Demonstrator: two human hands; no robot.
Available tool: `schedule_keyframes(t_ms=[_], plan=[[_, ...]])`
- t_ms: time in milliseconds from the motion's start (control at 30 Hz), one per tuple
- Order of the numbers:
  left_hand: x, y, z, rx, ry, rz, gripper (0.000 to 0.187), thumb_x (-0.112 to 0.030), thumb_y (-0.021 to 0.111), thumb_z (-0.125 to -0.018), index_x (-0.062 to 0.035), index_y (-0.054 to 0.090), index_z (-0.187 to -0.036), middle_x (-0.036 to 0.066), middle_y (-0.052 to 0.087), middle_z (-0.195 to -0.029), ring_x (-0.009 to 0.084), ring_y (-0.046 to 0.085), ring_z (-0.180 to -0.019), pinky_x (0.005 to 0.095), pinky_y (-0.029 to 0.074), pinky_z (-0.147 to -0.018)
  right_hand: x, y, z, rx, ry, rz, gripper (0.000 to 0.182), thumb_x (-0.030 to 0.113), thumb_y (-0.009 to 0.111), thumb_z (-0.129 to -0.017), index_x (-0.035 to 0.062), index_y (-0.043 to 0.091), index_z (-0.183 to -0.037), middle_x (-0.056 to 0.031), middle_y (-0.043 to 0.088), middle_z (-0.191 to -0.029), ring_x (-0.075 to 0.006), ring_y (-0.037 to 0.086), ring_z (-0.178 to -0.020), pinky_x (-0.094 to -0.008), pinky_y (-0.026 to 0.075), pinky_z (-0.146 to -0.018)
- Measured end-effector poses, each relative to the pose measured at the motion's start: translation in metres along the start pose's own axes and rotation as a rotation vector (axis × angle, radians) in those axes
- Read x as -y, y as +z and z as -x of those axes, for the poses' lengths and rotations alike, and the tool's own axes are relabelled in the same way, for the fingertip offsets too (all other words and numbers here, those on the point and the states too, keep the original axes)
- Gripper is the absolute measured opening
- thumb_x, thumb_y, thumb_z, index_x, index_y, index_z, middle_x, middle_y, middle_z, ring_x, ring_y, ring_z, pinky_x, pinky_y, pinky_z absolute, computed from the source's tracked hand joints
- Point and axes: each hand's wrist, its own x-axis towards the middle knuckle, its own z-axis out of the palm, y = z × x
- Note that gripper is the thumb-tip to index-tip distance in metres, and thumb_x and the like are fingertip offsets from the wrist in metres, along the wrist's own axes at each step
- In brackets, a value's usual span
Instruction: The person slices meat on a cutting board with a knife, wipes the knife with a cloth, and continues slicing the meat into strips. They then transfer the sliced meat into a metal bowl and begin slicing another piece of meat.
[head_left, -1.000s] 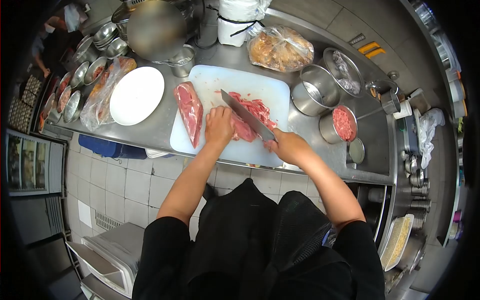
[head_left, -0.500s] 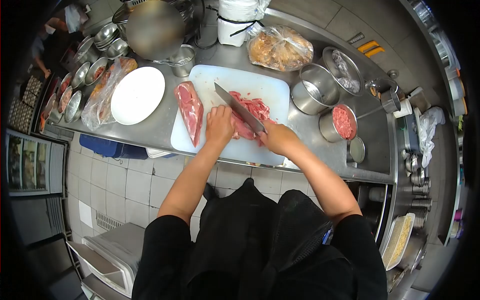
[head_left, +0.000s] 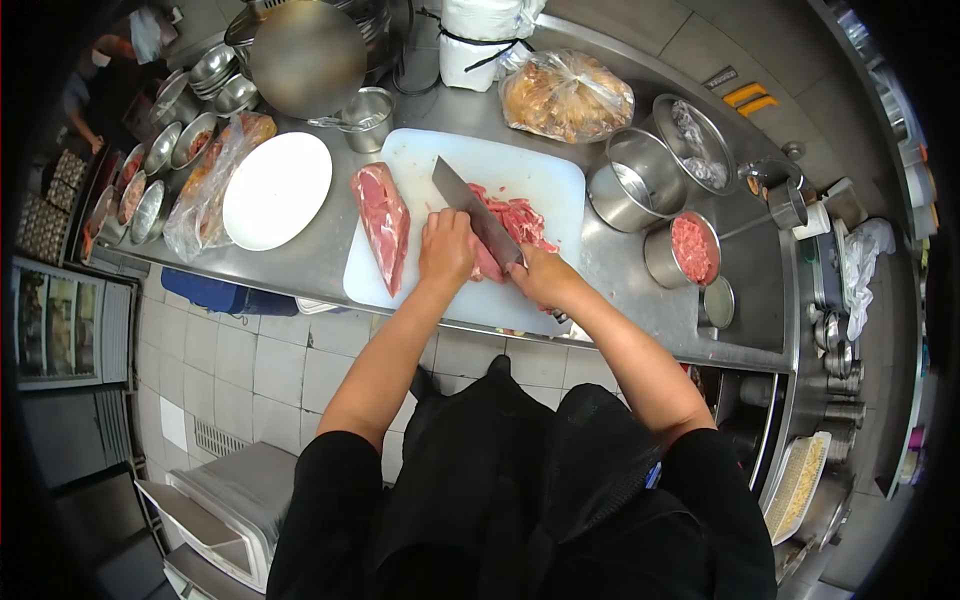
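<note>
My right hand is closed around the handle of a broad knife, whose blade slants up and left over the white cutting board. Just left of the blade, my left hand presses with bent fingers on a piece of raw meat, most of it hidden by the hand and blade. Right of the blade lie cut strips of meat. A larger uncut slab of meat rests at the board's left side, apart from both hands.
A white oval plate lies left of the board, near bagged food and metal bowls. Behind stand a metal cup and a bag of brown food. Right are a pot and a container of meat.
The view has shifted slightly. My right hand and the knife handle have moved a little left and closer to my left hand, which stays on the meat.
</note>
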Motion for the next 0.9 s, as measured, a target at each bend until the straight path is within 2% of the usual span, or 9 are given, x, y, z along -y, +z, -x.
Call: schedule_keyframes(t_ms=[200,300,400,500,600,667,700,767,900], plan=[[0.018,0.002,-0.004,0.046,-0.095,0.145,0.022,-0.013,0.064,-0.081,-0.0043,0.058,-0.1,0.015,0.057,-0.105,0.0349,0.051,-0.102,0.0459,0.042,-0.09,0.0,0.01,-0.003,-0.002,-0.031,0.072,0.031,0.027,0.051,-0.096,-0.0007,0.055,-0.111,-0.0191,0.067,-0.068,-0.0309,0.066,-0.054,-0.0442,0.054,-0.053],[0.019,-0.017,0.013,-0.027,-0.02,0.234,0.027,-0.015,0.067,-0.081,-0.0056,0.06,-0.106,0.013,0.058,-0.106,0.0339,0.051,-0.104,0.0456,0.041,-0.09,-0.005,0.019,-0.012,-0.084,-0.069,0.156,0.031,0.027,0.051,-0.096,-0.0006,0.055,-0.108,-0.0192,0.067,-0.068,-0.0308,0.067,-0.054,-0.0446,0.055,-0.055],[0.011,-0.022,0.014,0.026,-0.035,-0.013,0.032,-0.016,0.069,-0.08,-0.008,0.062,-0.11,0.01,0.058,-0.107,0.0326,0.052,-0.106,0.0453,0.041,-0.09,0.004,0.007,-0.014,-0.07,-0.086,0.117,0.03,0.027,0.051,-0.096,0.0005,0.055,-0.108,-0.0183,0.068,-0.07,-0.0306,0.068,-0.056,-0.0444,0.055,-0.056],[0.014,-0.024,0.01,0.049,-0.02,0.002,0.032,-0.017,0.07,-0.079,-0.0094,0.062,-0.109,0.009,0.058,-0.107,0.0314,0.052,-0.105,0.0451,0.04,-0.09,0.017,-0.008,-0.004,-0.089,-0.09,0.175,0.029,0.027,0.051,-0.096,0.0013,0.056,-0.109,-0.0187,0.07,-0.075,-0.03,0.068,-0.057,-0.0445,0.055,-0.056],[0.011,-0.024,0.011,0.006,-0.006,-0.006,0.023,-0.017,0.064,-0.082,-0.0072,0.061,-0.103,0.011,0.058,-0.103,0.0329,0.052,-0.103,0.0466,0.04,-0.089,0.016,-0.018,0.023,-0.059,-0.057,0.214,0.03,0.028,0.052,-0.096,0.0027,0.058,-0.111,-0.0207,0.071,-0.085,-0.0335,0.07,-0.068,-0.0469,0.055,-0.063],[0.014,-0.021,0.01,0.026,-0.01,-0.015,0.024,-0.017,0.064,-0.081,-0.0073,0.062,-0.103,0.01,0.058,-0.103,0.0326,0.052,-0.103,0.0463,0.04,-0.089,0.005,-0.018,0.039,-0.111,-0.192,0.417,0.032,0.028,0.052,-0.096,0.0019,0.058,-0.112,-0.0244,0.07,-0.094,-0.0382,0.07,-0.083,-0.0493,0.054,-0.076],[0.015,-0.02,0.009,0.046,-0.01,-0.028,0.024,-0.016,0.064,-0.081,-0.0073,0.062,-0.103,0.01,0.058,-0.103,0.0322,0.052,-0.103,0.046,0.041,-0.089,0.008,-0.019,0.048,-0.107,-0.191,0.419,0.032,0.028,0.052,-0.096,0.0019,0.058,-0.112,-0.0244,0.07,-0.094,-0.0382,0.07,-0.083,-0.0493,0.054,-0.076],[0.014,-0.023,0.008,0.05,-0.006,-0.028,0.024,-0.016,0.064,-0.081,-0.0072,0.062,-0.103,0.01,0.058,-0.104,0.0321,0.053,-0.103,0.0458,0.041,-0.089,0.015,-0.022,0.063,-0.017,-0.068,0.466,0.033,0.028,0.053,-0.096,0.0004,0.058,-0.113,-0.0257,0.069,-0.099,-0.0415,0.066,-0.096,-0.0509,0.051,-0.086],[0.014,-0.022,0.008,0.038,0.014,0.006,0.024,-0.015,0.065,-0.081,-0.0065,0.061,-0.103,0.01,0.059,-0.104,0.032,0.053,-0.102,0.0456,0.041,-0.088,0.0,0.002,0.034,-0.014,-0.106,0.413,0.033,0.026,0.052,-0.096,-0.0014,0.057,-0.113,-0.0264,0.068,-0.101,-0.0416,0.066,-0.096,-0.0511,0.05,-0.086]])
